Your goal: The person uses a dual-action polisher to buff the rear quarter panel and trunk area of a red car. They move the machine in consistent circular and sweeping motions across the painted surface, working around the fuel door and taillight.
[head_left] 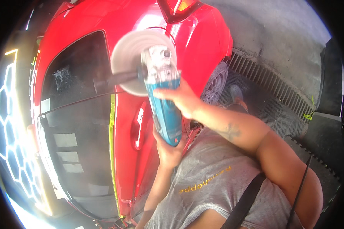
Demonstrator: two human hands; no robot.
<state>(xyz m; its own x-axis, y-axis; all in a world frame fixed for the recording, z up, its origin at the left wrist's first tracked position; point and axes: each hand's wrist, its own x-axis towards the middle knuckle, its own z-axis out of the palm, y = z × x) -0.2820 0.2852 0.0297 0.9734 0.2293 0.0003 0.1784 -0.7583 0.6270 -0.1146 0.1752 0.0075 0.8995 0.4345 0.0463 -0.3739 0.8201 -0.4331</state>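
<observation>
Both my hands hold a blue power polisher (166, 118) with a silver gear head and a large round white pad (125, 49). My right hand (181, 98) grips the blue body just below the gear head. Beneath it, my left hand (167, 153) is closed around the rear end of the body. A dark side handle (120, 78) sticks out to the left with no hand on it. Circular smearing shows on the pad, which lies over the rear side of a red car (197, 53). Whether the pad touches the paint, I cannot tell.
Yellow-green tape (112, 133) runs along the dark side window, and pale paper pieces (65, 140) show on the glass. A door handle (138, 128) sits left of my left hand. Beyond are a rear wheel (216, 82), a floor grate (271, 80) and hexagonal lights (11, 129).
</observation>
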